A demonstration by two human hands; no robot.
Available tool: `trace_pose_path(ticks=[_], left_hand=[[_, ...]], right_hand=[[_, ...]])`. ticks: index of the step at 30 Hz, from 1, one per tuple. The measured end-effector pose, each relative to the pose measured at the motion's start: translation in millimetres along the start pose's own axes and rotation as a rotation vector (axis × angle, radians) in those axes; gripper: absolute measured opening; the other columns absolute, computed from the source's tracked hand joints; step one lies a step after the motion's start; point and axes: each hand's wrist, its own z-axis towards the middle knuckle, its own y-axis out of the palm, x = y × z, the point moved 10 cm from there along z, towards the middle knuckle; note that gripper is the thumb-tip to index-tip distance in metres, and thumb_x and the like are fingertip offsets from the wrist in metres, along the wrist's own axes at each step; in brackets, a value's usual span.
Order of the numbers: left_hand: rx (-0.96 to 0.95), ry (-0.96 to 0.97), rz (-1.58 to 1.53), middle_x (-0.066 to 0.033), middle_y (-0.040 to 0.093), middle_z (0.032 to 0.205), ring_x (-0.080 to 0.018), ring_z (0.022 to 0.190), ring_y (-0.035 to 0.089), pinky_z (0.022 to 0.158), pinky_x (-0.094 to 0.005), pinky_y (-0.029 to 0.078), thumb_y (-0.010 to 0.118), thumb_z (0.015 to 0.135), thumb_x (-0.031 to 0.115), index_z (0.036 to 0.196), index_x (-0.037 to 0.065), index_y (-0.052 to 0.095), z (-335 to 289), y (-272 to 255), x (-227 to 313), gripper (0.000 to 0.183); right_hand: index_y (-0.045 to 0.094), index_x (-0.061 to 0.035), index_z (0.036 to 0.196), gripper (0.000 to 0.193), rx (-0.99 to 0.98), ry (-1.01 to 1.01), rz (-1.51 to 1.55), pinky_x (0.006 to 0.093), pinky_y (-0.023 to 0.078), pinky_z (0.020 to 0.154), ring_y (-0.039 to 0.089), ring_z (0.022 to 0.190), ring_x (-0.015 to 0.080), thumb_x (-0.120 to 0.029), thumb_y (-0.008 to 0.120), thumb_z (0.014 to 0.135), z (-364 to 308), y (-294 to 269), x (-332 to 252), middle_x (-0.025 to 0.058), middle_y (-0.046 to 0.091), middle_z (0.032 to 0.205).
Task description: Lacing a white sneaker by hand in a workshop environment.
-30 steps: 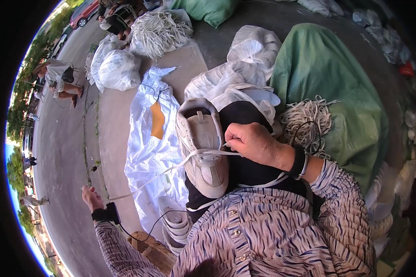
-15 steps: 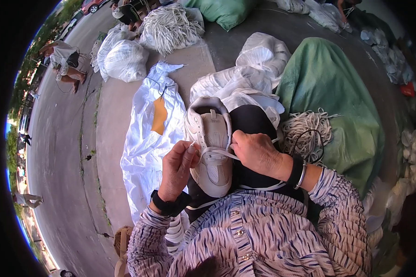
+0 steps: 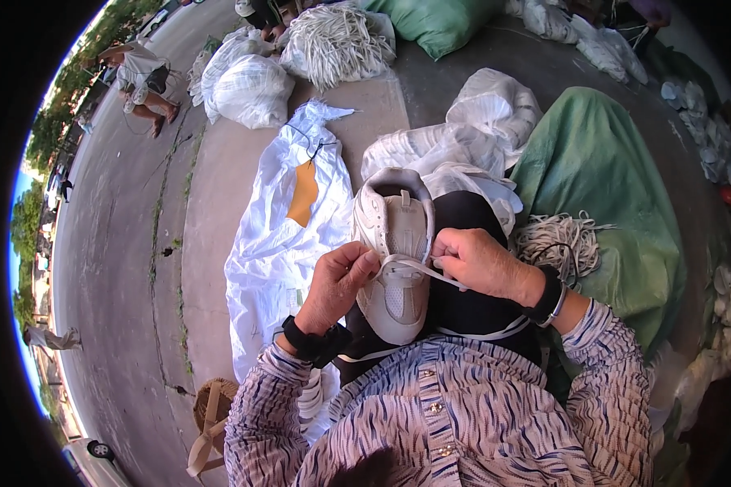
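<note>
A pale beige sneaker (image 3: 396,304) rests on my lap with its toe toward me and its opening away. A white shoelace (image 3: 402,261) crosses the lower part of the tongue, and one length trails to the right below my right hand. At the shoe's left eyelet edge, my left hand (image 3: 339,284) is closed in a pinch on the lace, the grip partly hidden by thumb and finger. Against the right eyelet edge, my right hand (image 3: 479,264) also pinches the lace between thumb and forefinger.
A bundle of white laces (image 3: 562,243) lies on a green sack (image 3: 601,187) at my right. White plastic bags (image 3: 447,150) of shoes are ahead. On the left a white sheet (image 3: 260,252) covers the ground beside a wicker stool (image 3: 215,414). Other people (image 3: 146,85) are farther off.
The view has shifted, so the whole scene sits farther right. My right hand has turned slightly at the shoe's edge, and more loose lace shows under it.
</note>
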Motion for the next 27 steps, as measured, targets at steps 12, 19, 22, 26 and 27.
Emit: trace_pose_path(ticks=[12, 19, 22, 26, 27], left_hand=[[-0.145, 0.406, 1.249, -0.0016, 0.059, 0.088, -0.0212, 0.085, 0.054, 0.063, -0.0361, 0.048, 0.072, 0.073, 0.025, 0.078, 0.011, 0.062, 17, 32, 79, 0.018], [-0.387, 0.900, 1.247, -0.0045, 0.055, 0.101, -0.0222, 0.099, 0.048, 0.088, -0.0350, 0.044, 0.072, 0.068, 0.025, 0.092, 0.012, 0.064, 15, 60, 123, 0.029], [-0.612, 0.737, 1.350, -0.0042, 0.054, 0.104, -0.0222, 0.100, 0.048, 0.088, -0.0355, 0.043, 0.071, 0.069, 0.025, 0.088, 0.011, 0.064, 22, 60, 99, 0.025], [-0.541, 0.685, 1.278, -0.0041, 0.053, 0.098, -0.0230, 0.100, 0.046, 0.087, -0.0360, 0.042, 0.070, 0.069, 0.026, 0.079, 0.011, 0.065, 24, 56, 91, 0.019], [-0.481, 0.684, 1.305, -0.0044, 0.053, 0.096, -0.0234, 0.100, 0.046, 0.086, -0.0364, 0.042, 0.070, 0.070, 0.026, 0.077, 0.011, 0.065, 24, 56, 90, 0.018]], right_hand=[[0.055, -0.0080, 0.077, 0.005, 0.274, -0.845, -0.980, 0.0282, 0.046, 0.060, 0.055, 0.077, 0.0178, -0.011, 0.057, 0.073, -28, 4, -87, 0.0043, 0.050, 0.080], [0.059, -0.0020, 0.090, 0.017, -0.057, -0.778, -0.757, 0.0361, 0.052, 0.069, 0.064, 0.077, 0.0271, -0.011, 0.058, 0.076, 1, 11, -93, 0.0133, 0.060, 0.082], [0.062, 0.0057, 0.086, 0.021, -0.306, -0.358, -0.727, 0.0395, 0.051, 0.073, 0.064, 0.082, 0.0345, -0.009, 0.064, 0.070, 26, 19, -57, 0.0222, 0.063, 0.084], [0.064, 0.0060, 0.076, 0.016, -0.220, -0.105, -0.679, 0.0403, 0.051, 0.074, 0.064, 0.081, 0.0348, -0.009, 0.064, 0.070, 37, 15, -33, 0.0224, 0.062, 0.080], [0.065, 0.0051, 0.074, 0.016, -0.180, -0.190, -0.720, 0.0406, 0.051, 0.074, 0.064, 0.081, 0.0349, -0.010, 0.063, 0.070, 36, 17, -39, 0.0219, 0.062, 0.078]])
